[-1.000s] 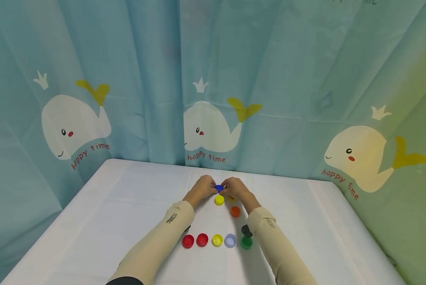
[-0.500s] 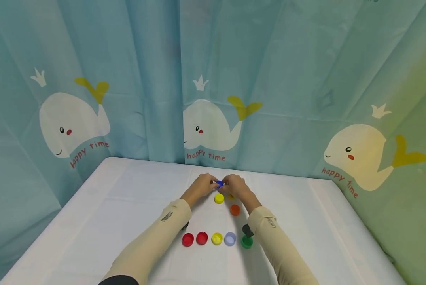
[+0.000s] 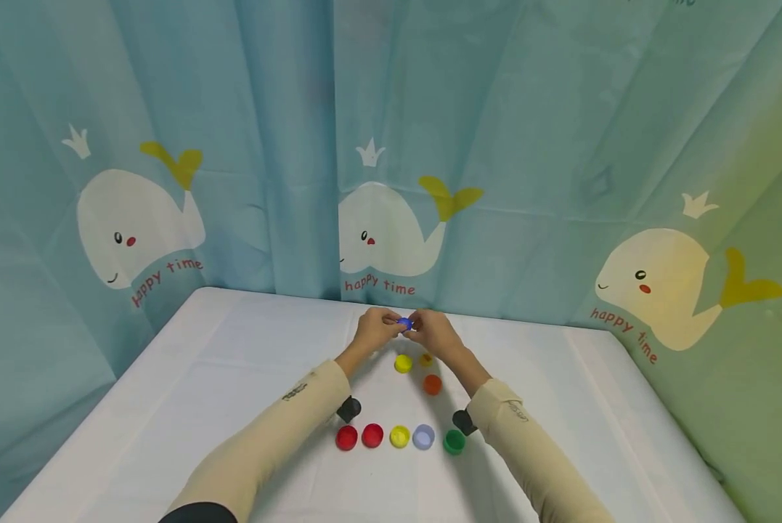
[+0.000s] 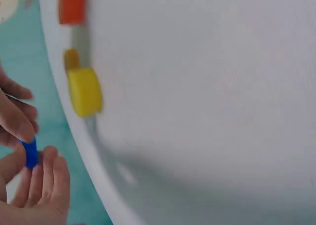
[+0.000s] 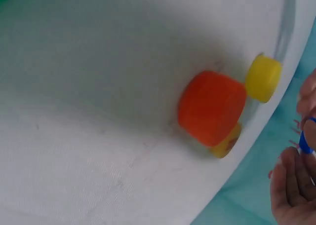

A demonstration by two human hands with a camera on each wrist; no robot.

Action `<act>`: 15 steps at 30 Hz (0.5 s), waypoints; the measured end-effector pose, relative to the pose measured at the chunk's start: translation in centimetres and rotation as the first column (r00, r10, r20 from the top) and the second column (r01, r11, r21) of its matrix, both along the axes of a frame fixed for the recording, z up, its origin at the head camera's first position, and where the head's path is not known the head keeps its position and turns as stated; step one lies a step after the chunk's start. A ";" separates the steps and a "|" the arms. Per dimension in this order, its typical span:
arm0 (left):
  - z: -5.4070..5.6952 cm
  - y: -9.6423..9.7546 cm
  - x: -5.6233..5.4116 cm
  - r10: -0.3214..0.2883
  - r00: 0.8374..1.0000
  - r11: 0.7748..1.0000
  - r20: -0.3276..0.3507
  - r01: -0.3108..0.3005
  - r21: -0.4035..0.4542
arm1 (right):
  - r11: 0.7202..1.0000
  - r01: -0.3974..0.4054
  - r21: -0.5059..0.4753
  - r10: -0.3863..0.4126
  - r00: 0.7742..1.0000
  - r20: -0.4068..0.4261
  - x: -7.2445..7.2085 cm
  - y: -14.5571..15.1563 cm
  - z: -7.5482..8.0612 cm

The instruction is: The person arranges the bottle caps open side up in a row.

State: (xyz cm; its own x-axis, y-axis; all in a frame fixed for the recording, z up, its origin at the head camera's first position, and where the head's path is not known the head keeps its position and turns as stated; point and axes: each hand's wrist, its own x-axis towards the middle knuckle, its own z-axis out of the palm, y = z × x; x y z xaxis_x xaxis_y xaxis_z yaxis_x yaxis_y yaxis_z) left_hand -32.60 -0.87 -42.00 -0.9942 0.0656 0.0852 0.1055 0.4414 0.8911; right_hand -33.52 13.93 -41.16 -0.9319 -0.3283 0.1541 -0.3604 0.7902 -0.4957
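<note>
A small blue bottle cap (image 3: 404, 324) is held between both hands near the table's far edge, raised off the surface. My left hand (image 3: 372, 330) pinches it from the left; in the left wrist view the thumb presses the blue cap (image 4: 30, 153) against the fingers. From the other side, fingertips of my right hand (image 3: 436, 333) pinch the same cap. On the table just below the hands lie a yellow cap (image 3: 403, 364), a smaller orange-yellow cap (image 3: 426, 359) and an orange cap (image 3: 433, 385). The right wrist view cuts off part of both hands.
Closer to me runs a row of caps: two red ones (image 3: 372, 436), a yellow one (image 3: 400, 436), a pale lilac one (image 3: 423, 436) and a green one (image 3: 454, 442). They lie on a white table (image 3: 247, 363), with a blue whale-print curtain (image 3: 286, 181) behind it.
Both hands have lifted the blue cap up and away from the yellow cap, toward the far edge. The other caps stay in place, with the orange-yellow one now less covered.
</note>
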 end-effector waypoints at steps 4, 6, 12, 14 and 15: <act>0.6 0.5 0.6 0.061 0.993 0.987 0.101 -0.076 0.145 | 0.976 0.058 -0.211 -0.034 0.993 0.115 0.7 0.2 0.0; 0.8 0.5 1.0 0.057 0.990 0.979 0.125 -0.080 0.186 | 0.929 0.097 -0.358 -0.014 0.974 0.226 1.1 0.5 0.1; 0.9 0.1 2.9 -0.044 0.989 0.974 0.142 0.011 0.226 | 0.768 0.225 -0.600 0.154 0.843 0.515 2.5 2.5 0.6; 1.0 0.0 3.7 -0.081 0.989 0.973 0.121 0.052 0.226 | 0.772 0.198 -0.604 0.213 0.815 0.538 3.0 3.2 0.9; 1.1 -0.1 4.1 -0.097 0.989 0.971 0.108 0.070 0.228 | 0.768 0.184 -0.613 0.240 0.805 0.542 3.2 3.5 1.0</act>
